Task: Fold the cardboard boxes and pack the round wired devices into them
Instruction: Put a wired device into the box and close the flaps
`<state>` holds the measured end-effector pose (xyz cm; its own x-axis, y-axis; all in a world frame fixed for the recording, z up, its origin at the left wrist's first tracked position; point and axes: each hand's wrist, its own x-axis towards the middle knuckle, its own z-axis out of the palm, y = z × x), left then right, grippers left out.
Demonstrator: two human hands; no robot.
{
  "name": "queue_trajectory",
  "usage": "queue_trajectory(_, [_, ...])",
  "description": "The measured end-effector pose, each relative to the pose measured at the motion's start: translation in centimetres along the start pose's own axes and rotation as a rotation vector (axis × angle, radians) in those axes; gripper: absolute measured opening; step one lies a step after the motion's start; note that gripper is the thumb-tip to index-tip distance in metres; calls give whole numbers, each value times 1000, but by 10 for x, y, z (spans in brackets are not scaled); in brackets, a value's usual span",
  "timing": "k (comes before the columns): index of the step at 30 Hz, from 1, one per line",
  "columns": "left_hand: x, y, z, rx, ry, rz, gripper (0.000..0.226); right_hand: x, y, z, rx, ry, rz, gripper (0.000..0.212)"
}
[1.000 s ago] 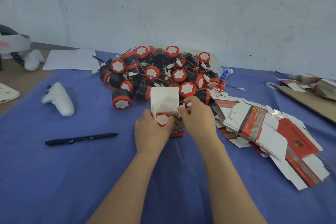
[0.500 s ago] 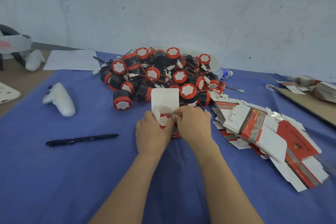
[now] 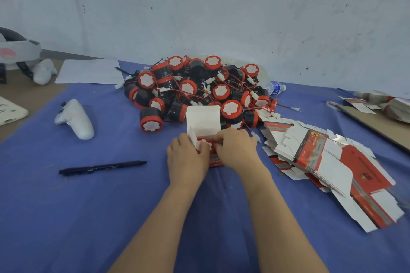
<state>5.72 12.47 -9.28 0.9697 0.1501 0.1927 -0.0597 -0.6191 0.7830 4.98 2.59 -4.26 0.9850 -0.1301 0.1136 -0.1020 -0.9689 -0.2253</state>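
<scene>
Left hand [image 3: 186, 157] and right hand [image 3: 236, 148] clamp the box [image 3: 203, 119] sides to steady it. Lid flap stands up, likely so the device [image 3: 205, 142] seats.

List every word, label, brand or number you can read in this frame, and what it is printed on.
No text can be read.
Flat cartons: lines of print and a yellow emblem, too blurred to read.
Water bottle: blue label, too small to read.
Open box: strip of print, blurred.
</scene>
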Motion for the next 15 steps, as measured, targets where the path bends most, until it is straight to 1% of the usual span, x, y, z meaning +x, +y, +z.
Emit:
queue_trajectory(2, [-2,2,-1,53,28,7,40,3,-3,1,17,-1,39,30])
queue_trajectory(3, [-2,3,-2,18,40,17,41,5,-5,1,7,-7,57,30])
queue_trajectory(4, [-2,4,-4,-106,36,5,39,6,-5,1,-4,-13,74,30])
queue_trajectory(5, [-2,8,-7,-278,17,-36,40,7,-5,1,-9,-19,91,32])
queue_trajectory(6, [-1,11,-9,-422,-5,-82,47,7,-3,0,-12,-23,107,33])
queue_trajectory(7, [0,11,-11,-501,-35,-101,52,8,-1,-1,-14,-23,121,34])
queue_trajectory(8, [0,10,-12,-482,-74,-83,48,7,1,-1,-5,-17,131,34])
queue_trajectory(10, [-1,7,-13,-382,-116,-17,27,6,4,0,55,9,152,33])
queue_trajectory(11, [-2,6,-13,-343,-121,20,22,5,5,1,94,35,157,33])
queue_trajectory(12, [-2,5,-12,-321,-118,45,20,5,6,3,134,70,152,34])
queue_trajectory(14, [-2,4,-11,-314,-109,43,19,6,7,7,207,142,123,38])
queue_trajectory(15, [-2,4,-11,-322,-102,38,19,6,7,9,229,163,107,36])
